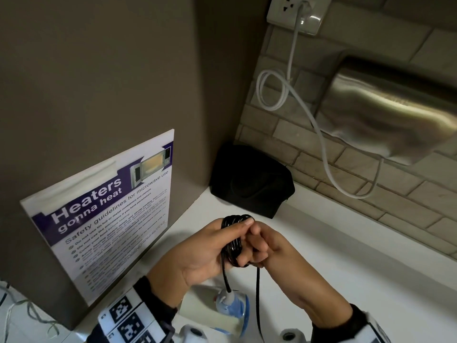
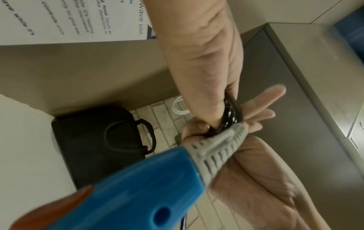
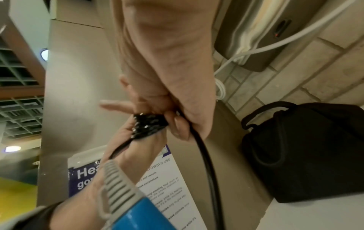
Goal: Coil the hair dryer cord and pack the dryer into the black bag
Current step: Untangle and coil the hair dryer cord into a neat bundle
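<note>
Seen from above, two hands are meeting at the lower centre of the frame, over a white counter (image 1: 346, 243). The left hand (image 1: 197, 253) is gripping a bundle of glossy black cord (image 1: 233, 240), with several loops wrapped around its fingers. The right hand (image 1: 269, 246) is pinching the loose run of that cord just beside the coil, its fingers curled around the strand, which is trailing down to the bottom edge of the frame. The hair dryer (image 1: 231, 306), blue with a grey ribbed strain relief, is hanging just below the left hand by a short length of cord, at the lower centre. The black bag (image 1: 252, 180) is sitting at the back of the counter, in the corner where a grey panel meets a brick wall, slightly above the centre; whether it is open cannot be told. A stainless wall-mounted dryer (image 1: 385, 112) with a white cable (image 1: 291, 60) is filling the upper right, and a microwave safety poster (image 1: 103, 214) is leaning at the left. The cord looks smooth and springy, likely to slip or uncoil unless kept pinched; the dryer looks like light, rigid plastic, best held by its body.
</note>
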{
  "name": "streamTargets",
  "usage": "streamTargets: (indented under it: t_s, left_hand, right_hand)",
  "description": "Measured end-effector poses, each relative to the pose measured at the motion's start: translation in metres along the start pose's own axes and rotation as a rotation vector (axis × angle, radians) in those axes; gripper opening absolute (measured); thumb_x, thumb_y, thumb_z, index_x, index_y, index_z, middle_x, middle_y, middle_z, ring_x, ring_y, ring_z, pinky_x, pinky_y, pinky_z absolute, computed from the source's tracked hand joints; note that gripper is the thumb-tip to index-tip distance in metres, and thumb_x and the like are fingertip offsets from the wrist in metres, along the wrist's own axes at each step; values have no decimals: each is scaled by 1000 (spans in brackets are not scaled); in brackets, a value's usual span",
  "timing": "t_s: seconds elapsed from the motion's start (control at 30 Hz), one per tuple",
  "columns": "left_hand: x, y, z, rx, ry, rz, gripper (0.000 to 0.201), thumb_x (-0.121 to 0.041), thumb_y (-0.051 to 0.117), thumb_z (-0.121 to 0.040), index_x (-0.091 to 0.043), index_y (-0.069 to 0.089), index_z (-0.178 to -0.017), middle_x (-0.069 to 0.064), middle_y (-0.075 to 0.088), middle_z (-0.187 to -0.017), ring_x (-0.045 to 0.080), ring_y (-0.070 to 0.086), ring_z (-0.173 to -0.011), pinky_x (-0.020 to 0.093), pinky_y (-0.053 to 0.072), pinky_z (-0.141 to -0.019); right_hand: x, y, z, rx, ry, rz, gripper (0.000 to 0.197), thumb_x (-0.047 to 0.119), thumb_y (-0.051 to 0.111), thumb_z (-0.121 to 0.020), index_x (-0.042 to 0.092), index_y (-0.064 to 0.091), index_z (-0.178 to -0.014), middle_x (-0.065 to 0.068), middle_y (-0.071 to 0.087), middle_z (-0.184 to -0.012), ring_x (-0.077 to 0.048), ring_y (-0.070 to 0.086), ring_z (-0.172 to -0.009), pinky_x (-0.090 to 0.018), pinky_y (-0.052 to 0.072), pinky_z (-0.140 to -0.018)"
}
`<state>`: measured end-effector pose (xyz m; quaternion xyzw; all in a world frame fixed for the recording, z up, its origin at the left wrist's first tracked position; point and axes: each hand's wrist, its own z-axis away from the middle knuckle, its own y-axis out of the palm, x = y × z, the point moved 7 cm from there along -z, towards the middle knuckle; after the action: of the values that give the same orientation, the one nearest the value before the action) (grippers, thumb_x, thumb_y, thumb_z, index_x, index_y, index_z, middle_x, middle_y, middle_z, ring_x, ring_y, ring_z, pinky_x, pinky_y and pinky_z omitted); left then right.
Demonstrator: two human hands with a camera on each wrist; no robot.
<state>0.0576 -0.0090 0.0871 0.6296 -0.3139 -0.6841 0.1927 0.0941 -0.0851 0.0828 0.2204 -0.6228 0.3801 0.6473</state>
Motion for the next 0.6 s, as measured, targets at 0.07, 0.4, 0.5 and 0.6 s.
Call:
streamTargets:
  t_s: [0.07, 0.4, 0.5, 0.6]
  left_hand:
    - [-3, 3, -2, -38, 29, 37, 24, -22, 46, -91, -9, 58, -74, 1, 58, -61, 6, 49, -40, 26, 57, -72]
    - [-5, -4, -1, -118, 109, 117, 40, -30, 45, -93, -3, 71, -107, -1, 51, -51, 1, 36, -31, 15, 45, -53]
    - [-11, -3, -2, -101, 164, 126, 39, -26, 43, -93, -6, 66, -116, 4, 72, -78, 5, 57, -49, 19, 55, -65]
    - [-20, -7, -2, -106, 230, 141, 38, -16, 40, -95, -6, 51, -130, 11, 70, -115, 19, 73, -88, 26, 57, -81]
  right_hand:
    - [1, -3, -1, -54, -11, -22, 26, 10, 36, -75, 29, 54, -70, -6, 57, -72, -9, 51, -68, -18, 43, -67]
    - [-11, -6, -2, -78, 2, 10, 41, 34, 37, -101, -2, 52, -89, -3, 42, -64, -8, 32, -53, -19, 31, -54]
    - [-23, 1, 2, -71, 40, 173, 30, 24, 36, -103, 13, 56, -84, 11, 44, -58, -2, 34, -49, -12, 31, -50]
    - [-31, 10, 10, -45, 18, 352, 31, 25, 36, -102, 35, 60, -85, 15, 45, -50, -2, 37, -50, -11, 32, -55]
